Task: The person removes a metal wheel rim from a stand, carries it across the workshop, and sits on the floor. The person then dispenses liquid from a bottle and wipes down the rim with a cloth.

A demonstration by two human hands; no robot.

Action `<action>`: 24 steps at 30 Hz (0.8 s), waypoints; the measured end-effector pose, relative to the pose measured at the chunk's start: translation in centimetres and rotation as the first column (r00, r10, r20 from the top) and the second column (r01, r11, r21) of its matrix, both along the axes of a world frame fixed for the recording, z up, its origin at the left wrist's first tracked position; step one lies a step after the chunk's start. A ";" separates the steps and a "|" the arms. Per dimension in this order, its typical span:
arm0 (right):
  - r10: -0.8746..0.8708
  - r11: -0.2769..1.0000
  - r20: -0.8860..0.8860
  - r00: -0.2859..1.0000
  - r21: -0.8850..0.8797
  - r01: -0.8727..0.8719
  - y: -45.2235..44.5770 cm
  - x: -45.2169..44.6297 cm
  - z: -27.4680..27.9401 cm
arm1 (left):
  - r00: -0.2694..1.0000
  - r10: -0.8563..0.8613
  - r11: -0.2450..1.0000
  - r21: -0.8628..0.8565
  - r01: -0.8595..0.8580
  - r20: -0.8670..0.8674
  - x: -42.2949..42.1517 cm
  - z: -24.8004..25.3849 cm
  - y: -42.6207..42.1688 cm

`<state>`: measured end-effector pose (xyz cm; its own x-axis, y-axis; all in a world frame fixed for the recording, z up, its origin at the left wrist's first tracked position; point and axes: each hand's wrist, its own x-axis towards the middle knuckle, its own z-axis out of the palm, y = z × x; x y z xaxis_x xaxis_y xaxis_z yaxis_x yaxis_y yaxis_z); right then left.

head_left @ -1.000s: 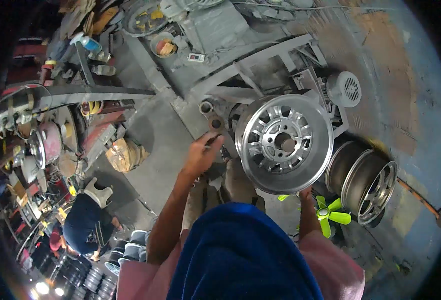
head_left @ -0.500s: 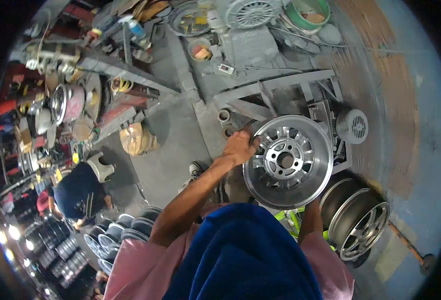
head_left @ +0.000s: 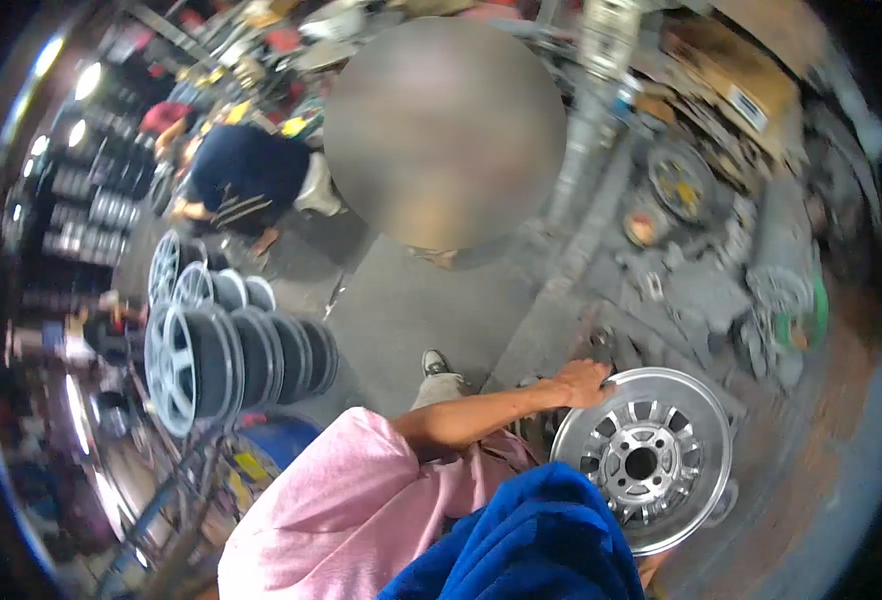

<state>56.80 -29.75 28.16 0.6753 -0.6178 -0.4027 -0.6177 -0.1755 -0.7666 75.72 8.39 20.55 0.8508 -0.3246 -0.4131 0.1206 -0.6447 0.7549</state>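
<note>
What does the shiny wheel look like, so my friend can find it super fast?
Find the bright blue cloth at the bottom of the picture. Just right of it is the shiny wheel, with the left hand at its upper-left edge. It's bright silver with a dark round hole in its middle, while the stacked wheels far left are duller grey-blue.

We saw that the wheel [head_left: 699, 430] was bright silver, with a ring pattern where shiny spokes alternated with darker openings. The sleeve [head_left: 311, 500] was plain pale pink, and the cloth [head_left: 531, 535] below was strong blue. We noticed light blue-grey on the stacked wheels [head_left: 176, 372], navy on the bent person's shirt [head_left: 246, 170], brown on the cardboard [head_left: 731, 75], and grey on the floor [head_left: 411, 320].
</note>
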 end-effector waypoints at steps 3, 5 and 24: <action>0.184 0.983 0.048 0.982 -0.015 -0.184 5.8 5.0 3.6 | 0.995 0.093 0.996 -0.011 -0.092 0.020 -3.2 -2.5 7.1; 0.333 0.941 0.095 0.938 0.030 -0.337 9.2 8.3 2.9 | 0.964 0.267 0.963 -0.026 -0.267 -0.018 -5.7 -3.9 12.5; 0.922 -0.251 0.204 -0.330 -0.333 -0.909 71.7 8.9 8.4 | 0.089 0.754 -0.417 -0.579 -0.700 -0.651 -33.5 3.8 37.6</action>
<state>65.70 41.91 36.60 0.4421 0.8966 -0.0272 0.5595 -0.2993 -0.7729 42.19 46.04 24.39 0.5960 0.5674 -0.5683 -0.0723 0.7427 0.6657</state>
